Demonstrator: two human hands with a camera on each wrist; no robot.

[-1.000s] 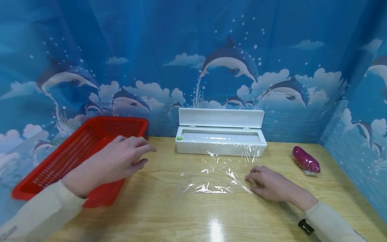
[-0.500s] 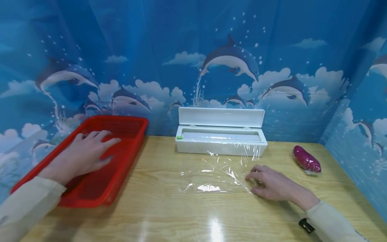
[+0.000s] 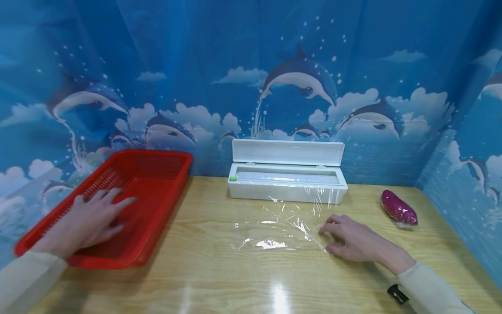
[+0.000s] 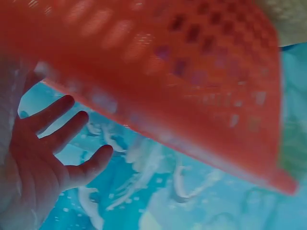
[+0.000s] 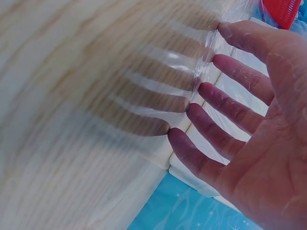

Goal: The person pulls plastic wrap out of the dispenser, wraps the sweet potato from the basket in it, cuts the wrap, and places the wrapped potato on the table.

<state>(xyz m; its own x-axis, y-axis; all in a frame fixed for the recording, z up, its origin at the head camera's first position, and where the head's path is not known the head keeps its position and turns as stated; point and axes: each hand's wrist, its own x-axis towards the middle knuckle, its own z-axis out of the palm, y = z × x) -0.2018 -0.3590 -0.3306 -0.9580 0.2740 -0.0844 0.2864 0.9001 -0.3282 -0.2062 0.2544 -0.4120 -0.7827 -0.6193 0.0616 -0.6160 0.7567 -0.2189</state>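
Observation:
My left hand (image 3: pixel 88 220) hangs over the red plastic basket (image 3: pixel 164 209), fingers spread and holding nothing. The left wrist view shows its open palm (image 4: pixel 36 167) beside the basket's perforated wall (image 4: pixel 192 91). A sheet of clear cling film (image 3: pixel 270 235) lies on the table, running out from the white cling film dispenser (image 3: pixel 288 192), whose lid (image 3: pixel 287 152) stands raised. At the film's right edge rests my right hand (image 3: pixel 354 237). The right wrist view shows that hand (image 5: pixel 259 115) with fingers apart, their tips touching down at the film.
A purple, oblong item in clear wrap (image 3: pixel 398 208) lies at the right on the wooden table (image 3: pixel 219 279). Behind the dispenser hangs a blue dolphin-print curtain (image 3: pixel 219 52), which continues along the right side. A green slider (image 3: pixel 233 179) sits at the dispenser's left end.
My left hand has moved left and toward me, from above the basket's right rim to over its left side. My right hand, the film and the dispenser have hardly moved.

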